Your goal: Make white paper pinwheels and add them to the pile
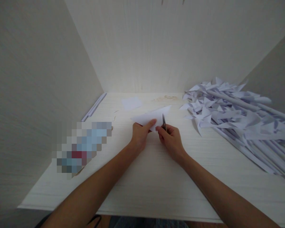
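Left hand (139,135) pinches the folded paper (150,117); right hand (171,139) grips scissors (164,123), blades near-closed at 12 o'clock. The thin sheet could buckle — skewing the cut toward the left fingers (150,123).

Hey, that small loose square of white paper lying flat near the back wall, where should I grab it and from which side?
Judging by its pose, take the small paper square by its near edge, coming from the front. It lies flat on the desk, so slide a fingertip under that edge, then pinch. The back wall blocks the far side. Both the left hand and the right hand hold the folded sheet.
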The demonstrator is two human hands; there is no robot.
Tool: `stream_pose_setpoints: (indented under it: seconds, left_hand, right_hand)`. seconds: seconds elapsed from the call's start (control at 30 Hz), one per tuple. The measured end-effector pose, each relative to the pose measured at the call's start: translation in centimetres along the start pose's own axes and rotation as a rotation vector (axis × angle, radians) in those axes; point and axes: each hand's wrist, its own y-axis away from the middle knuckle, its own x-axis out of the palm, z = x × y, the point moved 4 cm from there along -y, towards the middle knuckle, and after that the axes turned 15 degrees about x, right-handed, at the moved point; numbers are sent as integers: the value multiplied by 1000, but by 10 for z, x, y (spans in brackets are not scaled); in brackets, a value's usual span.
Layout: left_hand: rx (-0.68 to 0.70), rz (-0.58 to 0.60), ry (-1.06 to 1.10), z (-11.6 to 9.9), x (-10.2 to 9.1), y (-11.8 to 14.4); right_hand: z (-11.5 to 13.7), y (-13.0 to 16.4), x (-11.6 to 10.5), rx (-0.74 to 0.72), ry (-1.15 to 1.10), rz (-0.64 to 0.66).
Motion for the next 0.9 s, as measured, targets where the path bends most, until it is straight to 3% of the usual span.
stream_pose_setpoints:
  seconds: [0.2,0.47,0.7,0.9]
  left_hand:
    - [77,-129,-46,-6,-8,-9]
    - [21,10,-108,-1,-4,-2]
    - [46,34,-134,-1,-4,-1]
    - [28,50,-159,1,-1,4]
  right_hand:
    - [2,3,0,32,49,-16]
    - [-2,-4,-7,-1,-69,-79]
    - [1,-3,-8,0,-52,-64]
    - [1,-3,-11,-14,-24,-132]
